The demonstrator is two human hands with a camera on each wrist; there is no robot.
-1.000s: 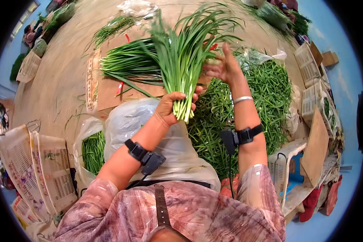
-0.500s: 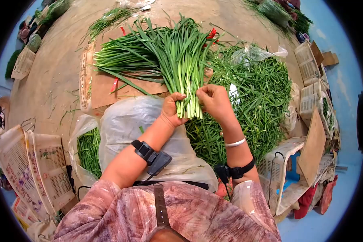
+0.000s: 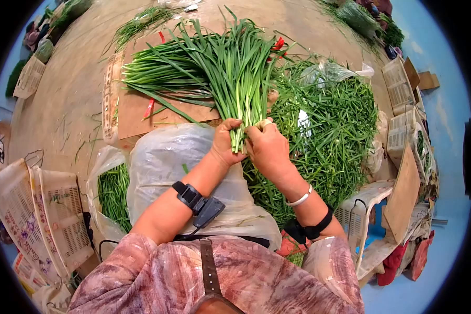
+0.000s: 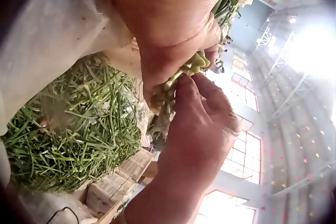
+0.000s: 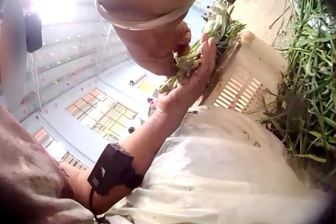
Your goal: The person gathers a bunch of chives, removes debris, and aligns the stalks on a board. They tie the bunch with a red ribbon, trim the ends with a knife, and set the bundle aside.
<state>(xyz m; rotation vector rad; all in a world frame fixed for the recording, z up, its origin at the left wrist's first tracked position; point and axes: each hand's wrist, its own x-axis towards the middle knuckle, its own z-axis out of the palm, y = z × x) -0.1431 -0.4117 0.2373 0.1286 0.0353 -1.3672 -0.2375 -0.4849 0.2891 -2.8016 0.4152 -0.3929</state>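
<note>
My left hand (image 3: 225,142) grips a bunch of garlic chives (image 3: 239,83) low on its pale stems, thumb across the front. The leaves fan upward, away from my body. My right hand (image 3: 269,149) is at the right side of the same stems, its thumb and fingers pinching at the lower ends. In the left wrist view the cut stem ends (image 4: 197,62) show between the two hands. From the right wrist, the left palm (image 5: 191,87) lies under the stems. Behind the held bunch, another pile of chives (image 3: 159,73) lies on a brown board (image 3: 157,123).
A large heap of loose green leaves (image 3: 329,136) lies on the right. Clear plastic (image 3: 188,167) covers my lap; a bag of greens (image 3: 112,193) stands left of it. Plastic crates (image 3: 68,220) stand at lower left, with another crate (image 3: 358,209) at right. Red ties (image 3: 278,44) lie near the board.
The right hand, spread open and raised beside the leaves a second ago, has come down to the stems. The bunch was lowered over the board and its leaves settled. The left hand keeps its grip.
</note>
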